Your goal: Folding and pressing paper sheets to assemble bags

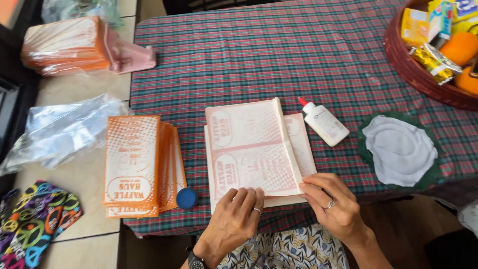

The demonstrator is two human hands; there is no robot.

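you've got both hands down on the near edge of the pale paper sheet (251, 149), which lies flat on the checked tablecloth (279, 55) right in front of you, on top of a small pile of the same sheets. your left hand (234, 219) is flat, fingers together and stretched forward, tips pressing the sheet's near edge left of centre. your right hand (336, 206) comes in from the right, fingers loosely curled, fingertips on the near right corner where the folded flap ends; whether it's pinching the edge or just pressing, i can't tell. the sheet's long axis runs away from you, near edge to far edge, leaning slightly left at the top, and the faint print reads sideways, running along that axis. a raised fold line runs the same way down the right side, far end by the glue bottle (324, 122). that white bottle lies on its side just right of the sheet, red tip pointing to the far left, towards the sheet's far corner. left of you, a fanned stack of orange bags (137, 164) sits with its long axis also running away from you, half on the cloth, and a blue cap (186, 198) rests between that stack and your left hand. a white cloth pad (398, 149) lies off to the right.
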